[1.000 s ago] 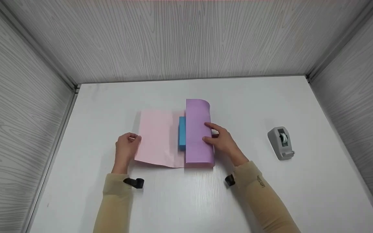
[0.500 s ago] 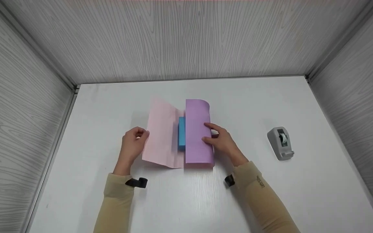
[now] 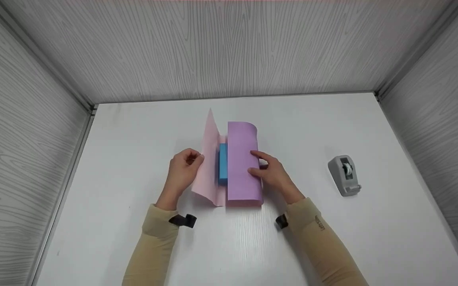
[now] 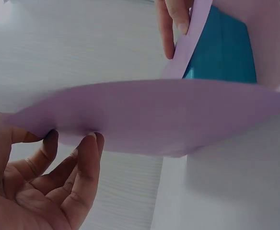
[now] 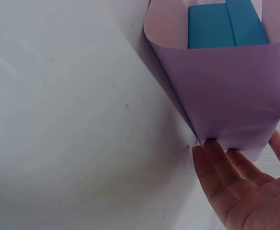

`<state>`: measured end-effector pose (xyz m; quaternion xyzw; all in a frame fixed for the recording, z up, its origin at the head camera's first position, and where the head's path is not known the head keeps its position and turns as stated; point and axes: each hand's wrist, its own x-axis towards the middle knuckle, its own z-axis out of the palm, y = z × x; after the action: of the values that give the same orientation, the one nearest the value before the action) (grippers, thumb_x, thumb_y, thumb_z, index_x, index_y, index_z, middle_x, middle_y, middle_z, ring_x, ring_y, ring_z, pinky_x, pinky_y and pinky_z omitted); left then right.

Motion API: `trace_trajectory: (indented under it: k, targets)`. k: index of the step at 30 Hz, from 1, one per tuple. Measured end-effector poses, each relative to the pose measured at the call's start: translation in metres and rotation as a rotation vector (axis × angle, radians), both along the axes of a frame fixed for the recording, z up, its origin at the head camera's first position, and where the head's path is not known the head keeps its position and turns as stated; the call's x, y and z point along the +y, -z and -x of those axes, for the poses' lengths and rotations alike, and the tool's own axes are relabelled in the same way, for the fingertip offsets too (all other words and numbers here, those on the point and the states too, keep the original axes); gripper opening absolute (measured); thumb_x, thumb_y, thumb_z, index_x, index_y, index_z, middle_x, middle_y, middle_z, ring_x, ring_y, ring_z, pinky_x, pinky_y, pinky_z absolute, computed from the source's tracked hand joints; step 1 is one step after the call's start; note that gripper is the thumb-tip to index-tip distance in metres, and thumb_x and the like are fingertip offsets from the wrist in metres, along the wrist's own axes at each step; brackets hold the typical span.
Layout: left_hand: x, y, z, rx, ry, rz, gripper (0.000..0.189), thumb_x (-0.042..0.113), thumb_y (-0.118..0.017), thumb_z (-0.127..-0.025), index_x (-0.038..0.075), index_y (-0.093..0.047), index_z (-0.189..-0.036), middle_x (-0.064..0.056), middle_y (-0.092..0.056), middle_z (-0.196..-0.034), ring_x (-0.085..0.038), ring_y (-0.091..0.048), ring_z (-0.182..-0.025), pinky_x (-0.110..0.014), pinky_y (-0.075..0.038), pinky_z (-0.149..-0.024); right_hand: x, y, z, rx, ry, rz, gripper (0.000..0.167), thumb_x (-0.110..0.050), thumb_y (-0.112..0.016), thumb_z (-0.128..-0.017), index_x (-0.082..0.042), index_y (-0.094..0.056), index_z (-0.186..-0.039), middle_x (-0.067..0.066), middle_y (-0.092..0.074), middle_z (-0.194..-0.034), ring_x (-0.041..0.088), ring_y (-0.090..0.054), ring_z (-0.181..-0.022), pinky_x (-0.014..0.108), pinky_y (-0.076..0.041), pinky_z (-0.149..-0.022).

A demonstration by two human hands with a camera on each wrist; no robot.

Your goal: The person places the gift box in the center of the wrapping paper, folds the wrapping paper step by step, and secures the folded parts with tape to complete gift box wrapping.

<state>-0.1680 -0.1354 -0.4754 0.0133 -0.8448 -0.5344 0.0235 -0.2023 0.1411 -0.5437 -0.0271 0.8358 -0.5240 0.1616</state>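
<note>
A sheet of wrapping paper [image 3: 243, 163], purple outside and pale pink inside, stands partly folded around a blue box [image 3: 223, 165] on the table. Its right side curls over the box and hides part of it. My left hand [image 3: 182, 169] pinches the left edge and holds that flap raised, nearly upright. In the left wrist view the thumb and fingertips [image 4: 89, 139] meet the purple side. My right hand [image 3: 275, 174] grips the curled right side, thumb and index finger on top. The right wrist view shows its other fingers [image 5: 214, 163] against the paper's outer face.
A grey tape dispenser [image 3: 345, 175] with a roll of tape stands to the right on the white table [image 3: 229, 246]. Grained panels [image 3: 229, 51] wall in the table at the back and both sides.
My left hand has moved right and lifted the paper's left flap from nearly flat to almost upright, close to the blue box. My right hand has stayed in place on the folded side.
</note>
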Motion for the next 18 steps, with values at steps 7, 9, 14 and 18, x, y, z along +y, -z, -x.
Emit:
trace_trajectory:
  k: [7,9,14,18]
  targets:
    - [0.023,-0.005,0.004,0.006,0.017,-0.047,0.012,0.011,-0.060,-0.095,0.001,-0.066,-0.093,-0.008,-0.062,-0.082,-0.019,-0.053,-0.074,-0.029,-0.045,-0.066,0.000,0.000,0.000,-0.008,0.001,0.001,0.063,-0.025,-0.073,-0.089,-0.027,-0.047,-0.147,0.004,-0.043,-0.148,0.030,-0.056,-0.118,0.045,-0.048,-0.095]
    - [0.029,-0.006,0.006,0.016,0.031,-0.058,0.012,0.010,-0.061,-0.095,0.000,-0.066,-0.092,-0.008,-0.062,-0.081,-0.019,-0.053,-0.073,-0.029,-0.044,-0.065,0.000,0.000,0.000,-0.009,0.005,-0.002,0.063,-0.025,-0.073,-0.089,-0.027,-0.048,-0.146,0.003,-0.044,-0.148,0.030,-0.057,-0.117,0.044,-0.049,-0.095]
    - [0.043,-0.002,0.009,0.054,0.078,-0.067,0.011,0.009,-0.062,-0.094,0.000,-0.065,-0.088,-0.007,-0.061,-0.079,-0.017,-0.053,-0.072,-0.028,-0.044,-0.065,0.000,-0.001,0.000,0.000,0.006,-0.008,0.064,-0.025,-0.074,-0.089,-0.026,-0.048,-0.146,0.004,-0.044,-0.148,0.031,-0.057,-0.117,0.044,-0.049,-0.094]
    - [0.054,0.005,0.011,0.065,0.130,-0.040,0.011,0.010,-0.061,-0.094,0.001,-0.064,-0.088,-0.005,-0.062,-0.080,-0.016,-0.054,-0.073,-0.028,-0.045,-0.065,0.000,0.000,0.001,0.006,0.001,0.000,0.064,-0.024,-0.074,-0.088,-0.025,-0.048,-0.147,0.005,-0.044,-0.148,0.031,-0.058,-0.117,0.045,-0.049,-0.093]
